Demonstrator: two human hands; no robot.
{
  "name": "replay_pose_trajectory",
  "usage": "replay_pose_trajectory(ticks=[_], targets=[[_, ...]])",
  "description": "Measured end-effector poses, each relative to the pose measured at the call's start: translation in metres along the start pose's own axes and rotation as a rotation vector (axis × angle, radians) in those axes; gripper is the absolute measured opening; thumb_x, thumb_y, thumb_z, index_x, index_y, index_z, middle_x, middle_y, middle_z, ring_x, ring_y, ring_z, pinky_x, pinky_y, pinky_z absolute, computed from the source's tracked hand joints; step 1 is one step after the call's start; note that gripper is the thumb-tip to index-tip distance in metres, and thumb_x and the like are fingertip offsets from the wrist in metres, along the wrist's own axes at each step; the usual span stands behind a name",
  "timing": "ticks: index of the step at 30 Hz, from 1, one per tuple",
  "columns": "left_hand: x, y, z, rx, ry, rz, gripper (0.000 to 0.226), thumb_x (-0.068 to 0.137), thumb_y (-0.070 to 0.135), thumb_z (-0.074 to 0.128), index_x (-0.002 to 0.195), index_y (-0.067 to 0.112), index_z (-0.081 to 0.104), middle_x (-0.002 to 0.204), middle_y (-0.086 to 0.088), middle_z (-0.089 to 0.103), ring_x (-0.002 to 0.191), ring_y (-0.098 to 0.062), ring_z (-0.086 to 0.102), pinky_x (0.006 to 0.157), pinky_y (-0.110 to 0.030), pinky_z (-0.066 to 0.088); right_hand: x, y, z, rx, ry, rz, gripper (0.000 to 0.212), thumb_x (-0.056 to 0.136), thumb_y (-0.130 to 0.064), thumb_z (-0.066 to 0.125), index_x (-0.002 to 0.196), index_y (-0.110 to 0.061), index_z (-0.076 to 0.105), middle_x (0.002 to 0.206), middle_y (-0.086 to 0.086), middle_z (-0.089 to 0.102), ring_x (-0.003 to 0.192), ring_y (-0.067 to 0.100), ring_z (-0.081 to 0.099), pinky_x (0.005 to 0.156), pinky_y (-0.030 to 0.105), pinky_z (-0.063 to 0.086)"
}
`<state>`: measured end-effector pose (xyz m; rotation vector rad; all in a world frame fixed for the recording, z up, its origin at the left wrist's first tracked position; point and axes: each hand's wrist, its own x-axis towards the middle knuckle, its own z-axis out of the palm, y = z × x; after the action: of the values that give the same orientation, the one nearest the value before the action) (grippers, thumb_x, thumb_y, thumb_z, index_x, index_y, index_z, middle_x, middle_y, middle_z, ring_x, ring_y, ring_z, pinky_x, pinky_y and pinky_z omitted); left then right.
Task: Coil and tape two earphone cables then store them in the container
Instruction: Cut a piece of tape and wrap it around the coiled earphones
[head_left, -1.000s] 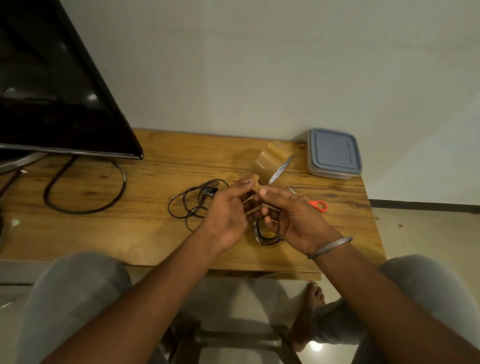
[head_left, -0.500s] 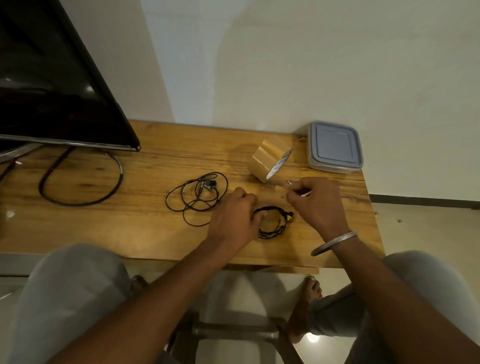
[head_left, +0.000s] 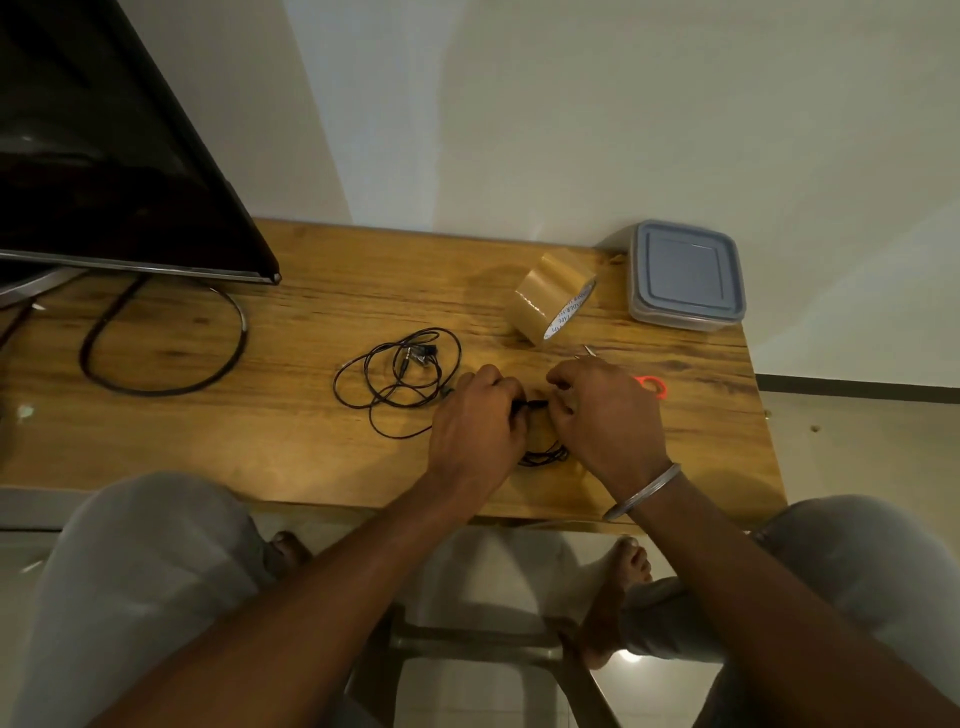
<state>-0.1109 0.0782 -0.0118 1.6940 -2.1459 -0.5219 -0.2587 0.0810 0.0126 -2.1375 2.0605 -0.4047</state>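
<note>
On the grained wooden table (head_left: 322, 322), our left hand (head_left: 480, 431) and right hand (head_left: 608, 415) sit close together, both pinching a thin black coiled cable (head_left: 543, 457). The loose cable (head_left: 400, 374) sprawls in loops just left; the glossy brown tape roll (head_left: 550, 299) and square lidded container (head_left: 685, 275) stand behind.

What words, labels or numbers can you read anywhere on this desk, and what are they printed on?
"TAPE", probably: on the white inner core of the brown packing tape roll. The rest of that dark print is too small and skewed to read.
No text shows on the grey container lid or the monitor.
</note>
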Motion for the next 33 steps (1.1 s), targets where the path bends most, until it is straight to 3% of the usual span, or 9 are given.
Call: replay_pose_trajectory(ticks=[6,13,17,23,29,33], targets=[[0.001,0.0,0.0,0.0,-0.013,-0.005,0.02,0.094,0.03,0.055,0.103,0.018,0.068,0.101,-0.001,0.062,0.094,-0.019,0.058,0.074,-0.032,0.047,-0.003,-0.001,0.009,-0.03,-0.105,-0.06,0.018,0.088,-0.028,0.057,0.092,-0.023,0.074,0.095,-0.002,0.066,0.086,0.021,0.064,0.06,0.037,0.054],[0.0,0.0,0.002,0.029,-0.022,0.0,0.024,0.098,0.03,0.049,0.108,0.016,0.065,0.103,-0.004,0.062,0.096,-0.02,0.057,0.08,-0.034,0.047,-0.001,0.004,0.007,-0.018,-0.153,-0.112,0.017,0.089,-0.033,0.062,0.097,-0.023,0.073,0.098,-0.004,0.064,0.086,0.019,0.063,0.059,0.033,0.053],[0.001,0.0,0.003,0.023,-0.017,0.0,0.023,0.098,0.029,0.049,0.108,0.015,0.065,0.102,-0.004,0.063,0.095,-0.02,0.058,0.078,-0.034,0.048,0.001,0.009,0.001,0.084,-0.245,-0.137,0.024,0.088,-0.038,0.063,0.103,-0.022,0.074,0.1,-0.003,0.062,0.087,0.017,0.06,0.066,0.035,0.053],[-0.002,0.0,0.003,0.026,0.017,0.012,0.023,0.099,0.031,0.048,0.102,0.016,0.065,0.095,-0.004,0.063,0.088,-0.02,0.058,0.072,-0.032,0.043,0.009,0.022,-0.002,0.252,-0.328,-0.136,0.021,0.095,-0.019,0.059,0.107,-0.02,0.076,0.096,0.001,0.064,0.089,0.017,0.058,0.078,0.04,0.052],[-0.001,-0.001,0.003,0.02,0.02,0.02,0.024,0.1,0.032,0.047,0.104,0.016,0.065,0.097,-0.003,0.064,0.089,-0.019,0.058,0.073,-0.032,0.042,0.012,0.022,-0.009,0.319,-0.394,-0.094,0.024,0.097,-0.01,0.058,0.112,-0.016,0.076,0.096,0.002,0.066,0.087,0.013,0.057,0.079,0.028,0.049],[-0.001,-0.002,0.002,0.005,0.025,0.009,0.024,0.1,0.032,0.046,0.105,0.015,0.063,0.098,-0.003,0.063,0.089,-0.02,0.059,0.072,-0.031,0.041,0.015,0.025,-0.015,0.355,-0.492,-0.084,0.023,0.095,-0.022,0.064,0.116,-0.019,0.074,0.1,0.0,0.071,0.09,0.012,0.064,0.074,0.014,0.047]])
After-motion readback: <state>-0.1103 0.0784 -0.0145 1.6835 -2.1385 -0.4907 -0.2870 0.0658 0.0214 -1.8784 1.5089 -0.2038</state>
